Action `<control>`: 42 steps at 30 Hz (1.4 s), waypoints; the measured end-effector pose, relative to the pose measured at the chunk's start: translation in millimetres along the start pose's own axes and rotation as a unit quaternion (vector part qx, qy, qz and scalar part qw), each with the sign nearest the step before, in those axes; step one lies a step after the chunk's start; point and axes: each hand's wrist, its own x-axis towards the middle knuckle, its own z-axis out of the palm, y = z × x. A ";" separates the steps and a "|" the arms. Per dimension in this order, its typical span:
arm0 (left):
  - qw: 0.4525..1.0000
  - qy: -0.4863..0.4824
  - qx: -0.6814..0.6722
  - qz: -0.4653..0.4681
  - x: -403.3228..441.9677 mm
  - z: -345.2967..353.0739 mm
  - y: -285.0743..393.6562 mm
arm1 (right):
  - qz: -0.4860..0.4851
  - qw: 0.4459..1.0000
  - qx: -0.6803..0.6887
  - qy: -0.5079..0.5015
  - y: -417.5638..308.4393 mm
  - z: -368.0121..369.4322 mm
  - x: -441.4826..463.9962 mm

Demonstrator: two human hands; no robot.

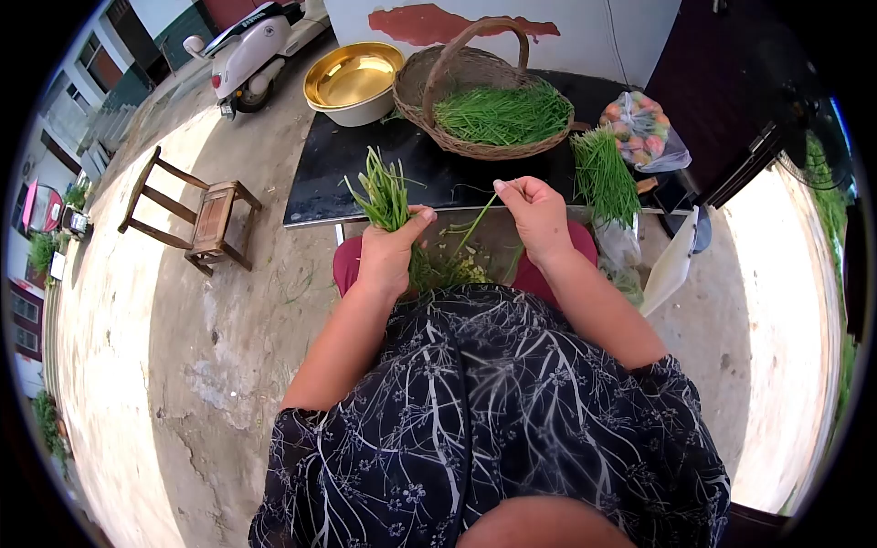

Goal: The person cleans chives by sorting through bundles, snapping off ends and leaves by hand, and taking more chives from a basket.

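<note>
At the black table [320, 173]
Left hand [388, 254] grips a green bunch [382, 194]; right hand [537, 219] pinches what seems one stalk [480, 220].

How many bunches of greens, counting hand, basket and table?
3: a bunch in the left hand, a heap in the basket, a pile at the right end of the table. More may be hidden.

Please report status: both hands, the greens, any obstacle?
Left hand gripping green bunch. Right hand pinching thin stalk. No obstacle visible between hands.
</note>
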 end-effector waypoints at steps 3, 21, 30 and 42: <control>0.992 -0.091 0.079 -0.020 -10.3 15.2 -1.2 | 0.014 0.998 -0.002 -0.055 9.6 15.9 -7.3; 0.988 -0.105 0.020 -0.108 -6.9 6.8 -9.1 | -0.002 0.990 -0.094 -0.105 10.2 -3.3 10.2; 0.986 -0.125 0.021 -0.106 -7.5 9.2 -8.5 | 0.159 0.950 0.023 -0.267 -20.3 18.0 -15.2; 0.976 -0.166 0.031 -0.140 -1.4 -5.7 -13.4 | 0.071 0.979 0.191 -0.006 -19.0 -25.0 17.8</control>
